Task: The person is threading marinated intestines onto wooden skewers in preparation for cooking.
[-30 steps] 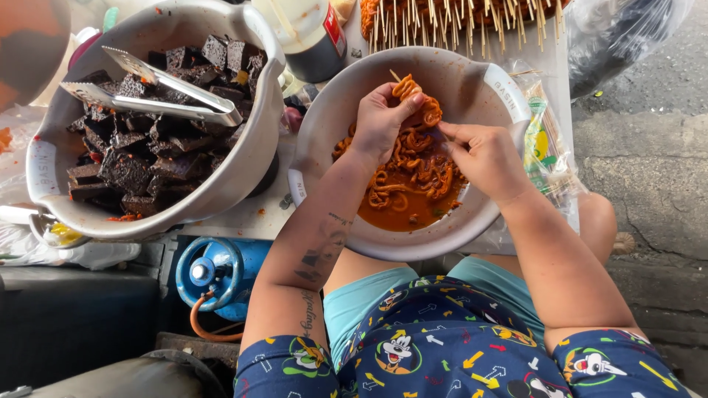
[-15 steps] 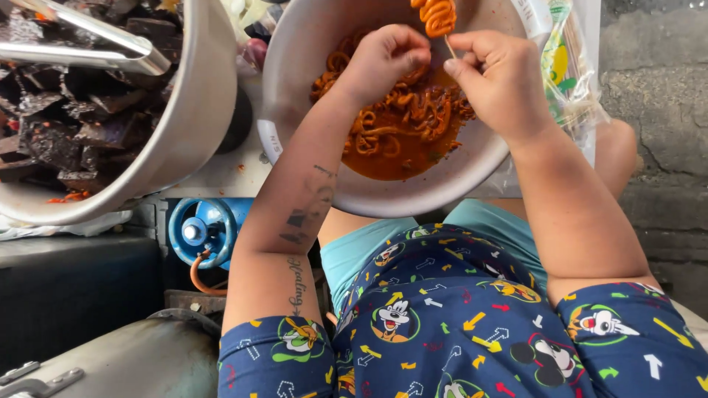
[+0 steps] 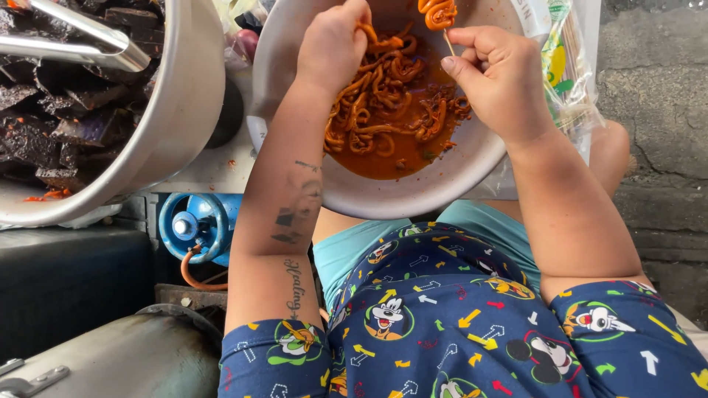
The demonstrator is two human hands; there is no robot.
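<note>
Head view: white bowl (image 3: pixel 413 193) holds orange strips (image 3: pixel 376 103); right hand (image 3: pixel 498 81) pinches skewer (image 3: pixel 447 43).

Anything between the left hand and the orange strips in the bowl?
Nothing visible. The left hand is already down among the orange strips inside the bowl; the right hand pinches a skewer off to the side.

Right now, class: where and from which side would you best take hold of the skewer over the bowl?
Grip the bare stick below the orange pieces, where the right hand pinches it now. Come from the right: the skewer stands nearly upright, food-loaded on top, with the left hand crowding the other side.
</note>
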